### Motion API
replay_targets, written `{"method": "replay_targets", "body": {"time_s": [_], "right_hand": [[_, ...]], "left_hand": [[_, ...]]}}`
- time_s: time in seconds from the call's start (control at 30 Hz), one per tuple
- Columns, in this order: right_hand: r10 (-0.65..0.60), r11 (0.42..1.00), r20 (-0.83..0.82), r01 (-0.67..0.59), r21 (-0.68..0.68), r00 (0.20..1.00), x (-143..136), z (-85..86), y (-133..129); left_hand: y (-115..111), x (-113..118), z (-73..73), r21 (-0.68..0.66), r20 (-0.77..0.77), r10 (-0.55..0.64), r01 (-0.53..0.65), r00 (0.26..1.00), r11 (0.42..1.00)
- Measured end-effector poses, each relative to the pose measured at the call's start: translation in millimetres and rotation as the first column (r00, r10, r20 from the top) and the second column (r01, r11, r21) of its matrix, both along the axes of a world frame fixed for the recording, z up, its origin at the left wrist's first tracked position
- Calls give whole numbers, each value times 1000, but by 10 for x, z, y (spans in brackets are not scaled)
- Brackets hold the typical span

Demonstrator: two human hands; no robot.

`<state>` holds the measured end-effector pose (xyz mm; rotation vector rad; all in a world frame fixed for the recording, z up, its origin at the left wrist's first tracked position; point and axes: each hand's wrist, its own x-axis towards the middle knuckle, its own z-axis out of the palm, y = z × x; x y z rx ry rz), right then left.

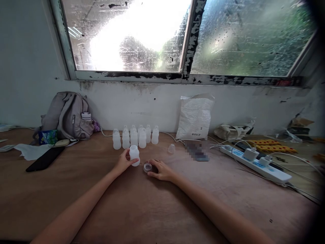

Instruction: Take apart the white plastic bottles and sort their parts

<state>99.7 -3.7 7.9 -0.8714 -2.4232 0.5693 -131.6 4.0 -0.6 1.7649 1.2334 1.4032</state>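
My left hand (124,163) is wrapped round the side of a white, open-topped bottle (134,155) near the middle of the table. Just to its right, my right hand (159,170) has its thumb and fingers around a small clear round part (147,167), which looks like a bottle top with a nipple. Behind the hands, several white bottles with clear tops (133,136) stand upright near the wall. A clear dome-shaped cap (171,148) sits on the table further right.
A grey backpack (68,117), a black phone (45,159) and a white cloth (33,151) lie to the left. A white plastic bag (194,118) leans on the wall. On the right are a power strip (256,165) with cables and yellow pieces (273,146).
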Motion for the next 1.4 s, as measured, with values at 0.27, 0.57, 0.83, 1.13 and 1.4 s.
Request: {"method": "replay_targets", "body": {"time_s": [0.27, 0.57, 0.83, 1.13, 1.4], "right_hand": [[-88, 985, -239, 49, -164, 967, -113, -4, -13], [-236, 959, -432, 138, -246, 871, -316, -174, 243], [-358, 934, -365, 330, -140, 859, -555, -234, 515], [-596, 797, -344, 587, -143, 725, -308, -262, 993], [-628, 770, -309, 629, -111, 714, -296, -239, 1142]], "left_hand": [[47, 12, -115, -54, -175, 25, -35, 984, 998], [-43, 57, -50, -55, -190, -111, 103, 976, 993], [-173, 128, 72, 21, -365, -154, 173, 918, 985], [-351, 148, 209, -55, -458, -371, 391, 808, 919], [-342, 162, 178, -28, -518, -352, 396, 780, 918]]}}
